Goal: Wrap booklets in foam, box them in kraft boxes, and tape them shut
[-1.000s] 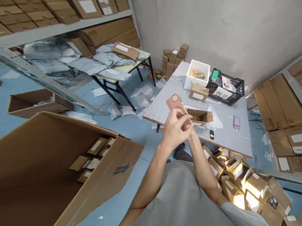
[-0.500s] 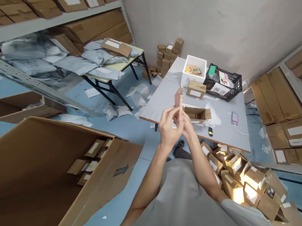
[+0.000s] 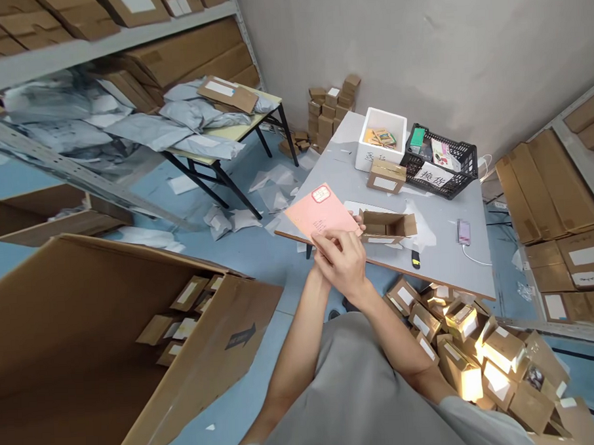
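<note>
Both my hands meet in front of my chest, just above the near edge of the grey table (image 3: 441, 268). They hold a flat salmon-pink phone case (image 3: 321, 215) with a camera cutout at its far end; it lies almost level and points up-left. My right hand (image 3: 350, 259) lies on top with its fingers closed over the case's near end. My left hand (image 3: 322, 264) is pressed against it and mostly hidden. A small open cardboard box (image 3: 388, 225) lies on the table right beside the case.
The table carries a white foam box (image 3: 379, 137), a black crate (image 3: 445, 163), a closed small box (image 3: 386, 177), a phone on a cable (image 3: 463, 231) and a black cutter (image 3: 415, 260). A large open carton (image 3: 110, 335) stands left; several small boxes (image 3: 470, 346) are piled right.
The case has turned from standing edge-on to lying flat with its broad face up. My hands have dropped slightly and closed together over its near end.
</note>
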A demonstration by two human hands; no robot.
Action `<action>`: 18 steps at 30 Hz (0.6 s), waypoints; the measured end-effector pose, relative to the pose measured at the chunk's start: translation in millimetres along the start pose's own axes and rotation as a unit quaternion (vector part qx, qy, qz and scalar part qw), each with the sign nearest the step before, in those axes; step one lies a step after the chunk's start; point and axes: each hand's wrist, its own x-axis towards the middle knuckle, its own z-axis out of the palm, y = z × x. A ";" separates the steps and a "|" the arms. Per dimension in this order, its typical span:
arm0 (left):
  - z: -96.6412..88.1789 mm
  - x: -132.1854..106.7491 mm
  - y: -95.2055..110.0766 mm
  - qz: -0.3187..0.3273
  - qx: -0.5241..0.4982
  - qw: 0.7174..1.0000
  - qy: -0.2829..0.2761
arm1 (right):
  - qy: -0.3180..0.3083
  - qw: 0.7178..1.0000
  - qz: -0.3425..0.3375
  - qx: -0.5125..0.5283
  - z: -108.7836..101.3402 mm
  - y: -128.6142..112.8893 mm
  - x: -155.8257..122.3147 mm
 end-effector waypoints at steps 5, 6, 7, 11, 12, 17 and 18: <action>-6.1 25.6 -5.1 -0.160 -0.084 0.980 -0.081 | 0.071 0.994 0.065 0.056 -19.0 25.4 5.5; -11.4 32.8 -8.1 -0.200 -0.106 0.969 -0.103 | 0.088 0.987 0.103 0.081 -26.5 35.9 3.6; -16.7 36.5 -12.7 -0.232 -0.118 0.959 -0.109 | 0.102 0.978 0.149 0.108 -34.1 48.3 -1.4; -36.1 7.5 -46.4 -0.350 -0.073 0.926 -0.123 | 0.117 0.905 0.344 0.224 -58.7 100.8 -59.5; -40.4 -7.1 -56.3 -0.373 -0.059 0.916 -0.135 | 0.115 0.880 0.393 0.240 -62.5 110.3 -81.1; -39.8 -43.7 -84.9 -0.430 0.025 0.880 -0.201 | 0.071 0.791 0.532 0.294 -74.0 137.3 -150.7; -30.7 -33.7 -84.3 -0.421 0.034 0.882 -0.209 | 0.069 0.789 0.531 0.301 -76.7 144.5 -144.2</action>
